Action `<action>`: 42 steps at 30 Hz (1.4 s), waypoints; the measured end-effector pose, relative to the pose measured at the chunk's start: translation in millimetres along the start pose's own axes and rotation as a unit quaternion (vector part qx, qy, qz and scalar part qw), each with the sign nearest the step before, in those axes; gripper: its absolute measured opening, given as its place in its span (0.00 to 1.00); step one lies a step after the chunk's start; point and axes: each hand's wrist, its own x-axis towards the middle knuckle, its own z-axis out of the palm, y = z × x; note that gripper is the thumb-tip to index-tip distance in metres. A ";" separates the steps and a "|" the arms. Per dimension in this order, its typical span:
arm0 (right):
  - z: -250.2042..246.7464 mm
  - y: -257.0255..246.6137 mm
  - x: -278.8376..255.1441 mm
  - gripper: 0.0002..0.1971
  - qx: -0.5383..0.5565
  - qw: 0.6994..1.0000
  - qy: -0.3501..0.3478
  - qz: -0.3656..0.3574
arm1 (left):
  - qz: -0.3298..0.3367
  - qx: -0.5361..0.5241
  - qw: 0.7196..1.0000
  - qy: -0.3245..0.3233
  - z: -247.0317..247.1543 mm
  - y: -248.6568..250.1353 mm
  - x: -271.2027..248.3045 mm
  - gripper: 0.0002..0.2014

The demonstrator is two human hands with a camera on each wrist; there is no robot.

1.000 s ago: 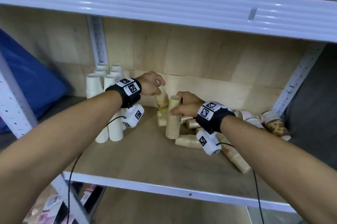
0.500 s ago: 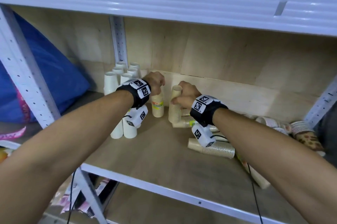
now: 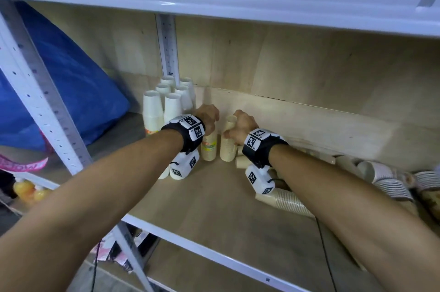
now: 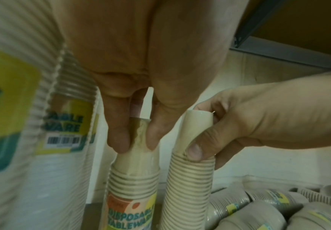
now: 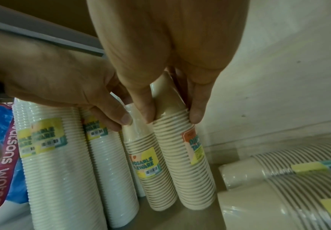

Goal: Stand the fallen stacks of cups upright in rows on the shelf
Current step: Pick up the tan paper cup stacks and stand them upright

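Note:
Two beige cup stacks stand upright side by side on the wooden shelf (image 3: 214, 220). My left hand (image 3: 209, 116) pinches the top of the left beige stack (image 3: 209, 146), which carries a colourful label. In the left wrist view its fingertips (image 4: 119, 144) clasp the top cup (image 4: 133, 186). My right hand (image 3: 238, 125) grips the top of the right beige stack (image 3: 227, 146); the right wrist view shows thumb and fingers around that stack (image 5: 190, 163). Several white stacks (image 3: 166, 103) stand upright in rows just left of them.
Fallen beige stacks (image 3: 285, 201) lie on the shelf under my right forearm. Patterned fallen stacks (image 3: 385, 180) lie at the far right. A white metal upright (image 3: 169, 53) stands behind the white stacks, and a blue bag (image 3: 78, 82) sits to the left. The upper shelf hangs low overhead.
Both hands have carried their beige stacks left and back toward the white rows. The left stack, tilted a second ago, now stands upright on the shelf.

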 end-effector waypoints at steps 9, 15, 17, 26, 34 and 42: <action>21.5 8.9 18.1 0.28 0.006 1.000 -0.012 0.015 | 0.004 0.005 1.000 -0.016 13.9 3.8 10.8 0.24; 22.7 19.0 25.4 0.27 0.002 1.000 -0.011 0.008 | 0.001 -0.014 1.000 0.006 19.1 3.6 20.7 0.23; 18.0 19.5 27.5 0.29 0.002 1.000 -0.014 -0.011 | -0.012 -0.022 1.000 0.013 20.7 2.0 24.9 0.23; 13.5 15.5 35.8 0.22 -0.023 0.997 -0.021 -0.075 | -0.041 -0.052 0.997 0.035 25.6 -1.6 34.6 0.21; 13.5 14.5 36.8 0.18 -0.030 0.998 0.029 -0.049 | -0.046 -0.057 0.996 0.042 26.2 -1.2 36.1 0.21; 10.3 9.2 29.5 0.23 -0.065 0.993 -0.019 -0.097 | -0.036 -0.046 0.997 0.044 26.2 1.9 35.2 0.19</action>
